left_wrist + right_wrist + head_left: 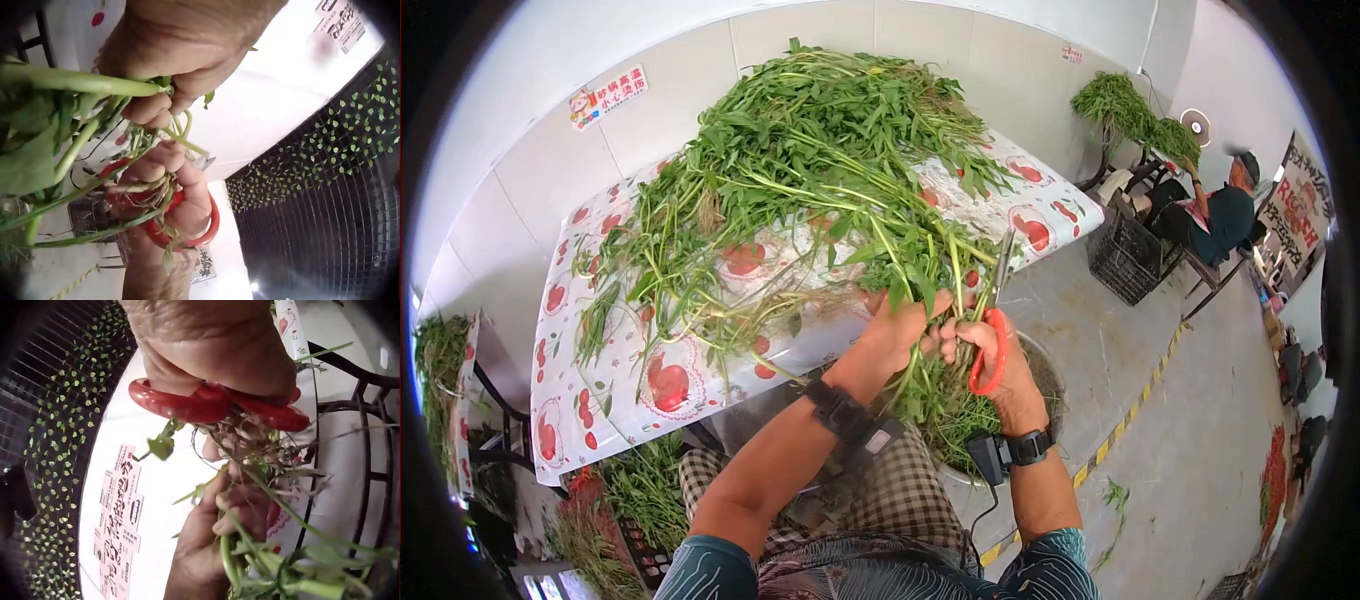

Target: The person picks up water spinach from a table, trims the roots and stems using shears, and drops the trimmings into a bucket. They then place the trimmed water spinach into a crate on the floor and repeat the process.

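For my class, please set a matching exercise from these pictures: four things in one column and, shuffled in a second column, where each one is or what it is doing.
Column one:
1. left hand
2. scissors
3. pile of greens
4. basin

Column two:
A. heaped on the fruit-print tablecloth
B. held in the right hand, red handles
C. on the floor under both hands, with trimmings inside
D. gripping a bunch of green stems

Pairs: 1-D, 2-B, 3-A, 4-C

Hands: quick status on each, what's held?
Left hand: closed, gripping a bunch of green stems.
Right hand: closed around red-handled scissors.
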A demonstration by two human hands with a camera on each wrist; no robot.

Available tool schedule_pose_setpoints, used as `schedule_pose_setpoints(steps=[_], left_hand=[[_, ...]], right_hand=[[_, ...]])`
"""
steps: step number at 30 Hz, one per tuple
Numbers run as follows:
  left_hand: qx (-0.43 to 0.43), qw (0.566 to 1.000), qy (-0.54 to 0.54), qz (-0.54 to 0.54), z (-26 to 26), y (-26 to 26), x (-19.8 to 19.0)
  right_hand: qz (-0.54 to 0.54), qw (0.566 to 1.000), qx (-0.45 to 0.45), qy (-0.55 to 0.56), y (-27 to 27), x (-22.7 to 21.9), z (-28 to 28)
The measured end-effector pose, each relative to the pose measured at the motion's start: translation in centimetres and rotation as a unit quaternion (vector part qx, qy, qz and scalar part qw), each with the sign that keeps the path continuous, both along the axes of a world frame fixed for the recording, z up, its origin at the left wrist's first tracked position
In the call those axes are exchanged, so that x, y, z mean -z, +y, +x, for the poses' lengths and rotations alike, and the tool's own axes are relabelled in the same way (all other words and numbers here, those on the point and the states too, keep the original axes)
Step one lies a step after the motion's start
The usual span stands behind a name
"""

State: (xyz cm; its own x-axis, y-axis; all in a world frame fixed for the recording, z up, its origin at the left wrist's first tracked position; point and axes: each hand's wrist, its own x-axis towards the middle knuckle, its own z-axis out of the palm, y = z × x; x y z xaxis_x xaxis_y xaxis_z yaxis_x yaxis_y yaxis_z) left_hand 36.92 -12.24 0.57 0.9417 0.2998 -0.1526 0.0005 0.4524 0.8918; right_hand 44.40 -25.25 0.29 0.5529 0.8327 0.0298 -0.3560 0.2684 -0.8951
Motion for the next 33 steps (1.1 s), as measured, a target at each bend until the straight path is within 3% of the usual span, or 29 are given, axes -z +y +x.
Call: schedule_pose_setpoints(steps=[2, 5, 11, 15, 19, 22, 26, 29, 33], left_hand=[[-0.003, 0.999, 0.015, 0.035, 0.7, -0.2, 0.2], [0.017, 1.000, -0.007, -0.012, 1.4, 0.6, 2.3], [-0.181, 0.981, 0.046, -0.044, -0.7, 1.0, 0.7], [-0.065, 0.997, -0.022, -0.040, -2.5, 3.2, 1.4], [-0.043, 0.996, -0.060, -0.043, -3.7, 3.3, -0.6], [-0.136, 0.991, -0.004, -0.022, -5.3, 1.1, -2.8], [-0.100, 0.990, 0.012, -0.101, -4.0, 2.7, 1.1], [-0.121, 0.987, 0.025, -0.106, -4.2, 0.8, 1.4], [-0.163, 0.976, 0.122, -0.074, -3.4, -0.7, 1.9]], right_hand=[[0.004, 1.000, -0.007, -0.011, 0.0, -0.2, -0.1], [0.003, 1.000, 0.004, 0.005, 0.0, 0.3, 0.1], [-0.009, 0.994, 0.111, -0.002, -0.6, 2.1, 3.2], [0.006, 0.991, 0.130, 0.016, -0.6, 1.4, 4.0], [-0.016, 0.992, 0.122, 0.022, 0.5, -0.1, 3.6], [-0.022, 0.991, 0.131, 0.019, 1.1, -0.2, 3.8], [-0.003, 0.990, 0.138, 0.016, 1.1, 1.0, 4.2], [-0.002, 0.996, 0.088, 0.001, 0.8, 2.2, 4.2], [-0.005, 0.995, 0.093, 0.022, 0.6, 2.0, 3.3]])
